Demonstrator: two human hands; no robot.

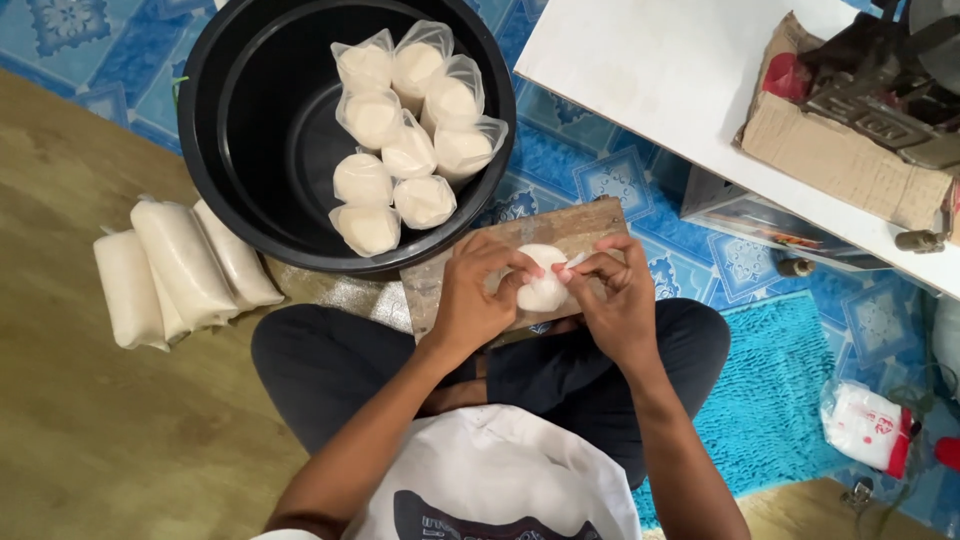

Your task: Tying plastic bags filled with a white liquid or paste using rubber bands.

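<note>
White pouch (542, 285): lying on the board's (580, 225) near edge.
Left hand (475, 295): pinching the pouch.
Right hand (615, 295): fingers closing on its neck.
Tub (230, 120): holding filled pouches.

Small white filled pouch (542, 280) — clear plastic, rounded — over the wooden board (580, 225)

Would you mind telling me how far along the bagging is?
Done: eight tied pouches sit in the black tub. In hand: left hand and right hand pinch one pouch over the wooden board. Left: long filled bags lie beside the tub.
</note>
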